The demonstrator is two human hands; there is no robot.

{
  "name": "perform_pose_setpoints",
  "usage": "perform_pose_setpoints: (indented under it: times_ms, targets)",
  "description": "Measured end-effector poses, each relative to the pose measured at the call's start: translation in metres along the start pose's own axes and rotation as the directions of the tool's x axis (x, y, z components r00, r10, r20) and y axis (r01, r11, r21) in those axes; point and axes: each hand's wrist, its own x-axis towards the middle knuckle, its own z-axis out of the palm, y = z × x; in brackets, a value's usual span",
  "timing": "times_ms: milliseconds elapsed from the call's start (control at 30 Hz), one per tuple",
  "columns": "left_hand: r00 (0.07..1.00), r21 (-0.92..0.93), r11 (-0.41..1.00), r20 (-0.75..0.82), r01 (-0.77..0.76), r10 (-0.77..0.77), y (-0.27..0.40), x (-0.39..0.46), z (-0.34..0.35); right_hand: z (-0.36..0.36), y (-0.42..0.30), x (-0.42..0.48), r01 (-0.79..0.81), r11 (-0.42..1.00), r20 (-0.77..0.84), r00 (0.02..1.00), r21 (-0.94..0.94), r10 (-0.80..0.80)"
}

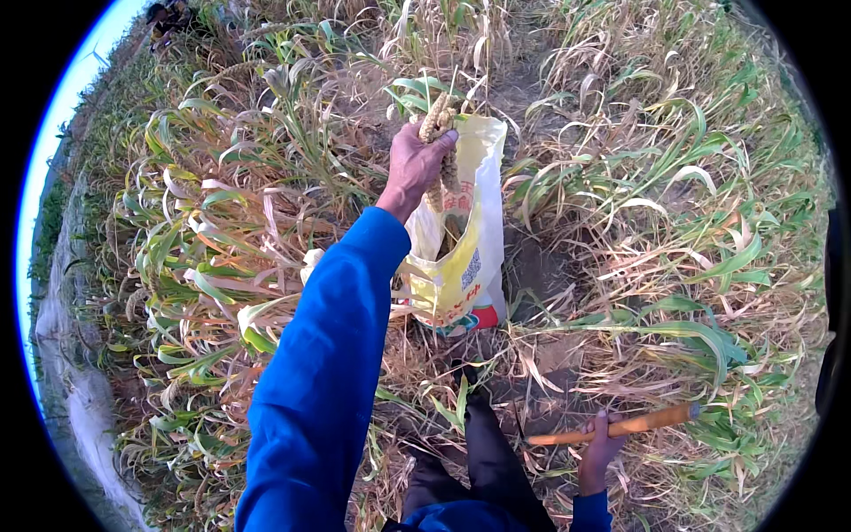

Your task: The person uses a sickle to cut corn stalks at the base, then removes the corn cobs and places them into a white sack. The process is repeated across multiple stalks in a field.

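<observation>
My left hand (415, 159), at the end of a blue sleeve, grips a small bunch of millet seed heads (437, 120) over the mouth of a woven plastic sack (488, 219). Some of the heads hang down into its opening. White and yellow, the sack stands upright on the ground and bears printed writing and a printed code. Lower right, my right hand (598, 449) is closed around the wooden handle (655, 419) of a hand tool. A thin dark piece at the handle's left end may be a blade, but its shape is unclear.
Standing millet plants (219, 246) crowd the left side. Dry leaves and bent stalks (638, 259) cover the ground at right. Pale netting (93, 412) runs along the far left edge. My dark-trousered legs (495, 445) are just below the sack. A person (166, 23) appears at upper left.
</observation>
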Motion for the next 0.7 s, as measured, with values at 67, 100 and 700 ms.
perform_pose_setpoints:
  times_ms: [67,100,700]
  targets:
    - [0.994,-0.013,0.994,0.008,0.105,-0.105,-0.035,-0.003,-0.002,-0.005,0.008,0.002,-0.007,0.999,0.013,1.000,-0.032,0.007]
    - [0.992,-0.044,0.991,0.008,0.126,-0.125,-0.052,-0.005,0.000,-0.005,0.012,0.006,-0.001,0.999,0.016,1.000,-0.042,0.002]
    - [0.985,0.508,0.854,0.171,-0.108,0.023,0.058,-0.428,-0.046,0.038,0.007,-0.062,0.193,0.970,0.550,0.832,-0.150,-0.081]
